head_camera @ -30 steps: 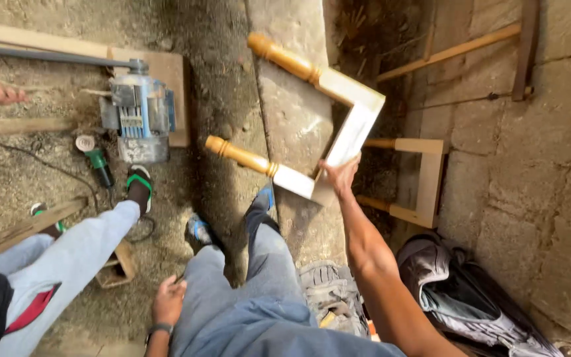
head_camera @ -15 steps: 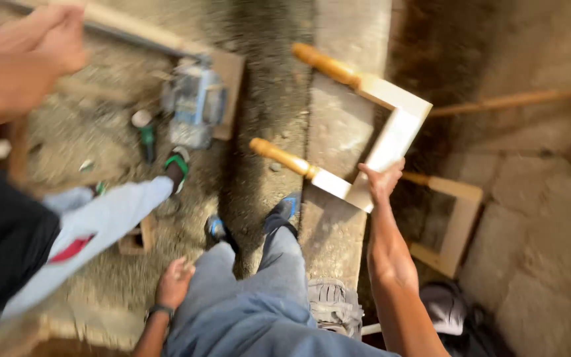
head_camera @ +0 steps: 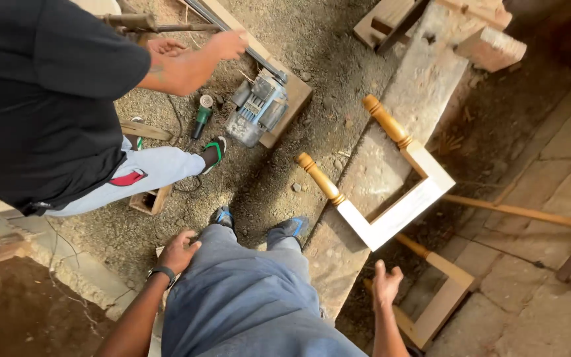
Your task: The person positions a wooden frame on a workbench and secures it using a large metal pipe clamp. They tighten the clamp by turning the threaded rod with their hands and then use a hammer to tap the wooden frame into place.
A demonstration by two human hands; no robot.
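Now your right hand (head_camera: 386,285) hangs free with its fingers spread loosely apart, holding nothing and touching nothing. Your left hand (head_camera: 180,251) rests on your left thigh, on the grey-blue trousers (head_camera: 246,297), fingers curled gently over the cloth and closed on no object.

Half a second ago your right hand gripped the lower corner of the pale U-shaped wooden frame with two turned, orange-brown legs (head_camera: 391,198); you have since let go and drawn the hand back toward you. Your left hand has stayed on the thigh. The view has also swung, so the person in the black shirt (head_camera: 41,99) now fills the upper left.

That wooden frame lies on the rough concrete ledge (head_camera: 391,158), above and just ahead of your right fingertips, near but clearly apart from them, its turned legs pointing up and to the left. A second pale wooden frame (head_camera: 447,291) sits lower, just to the right of your right hand. The other person's hand (head_camera: 227,43) reaches toward a long metal bar (head_camera: 232,33) beside a grey-blue electric motor mounted on a wooden board (head_camera: 259,106).
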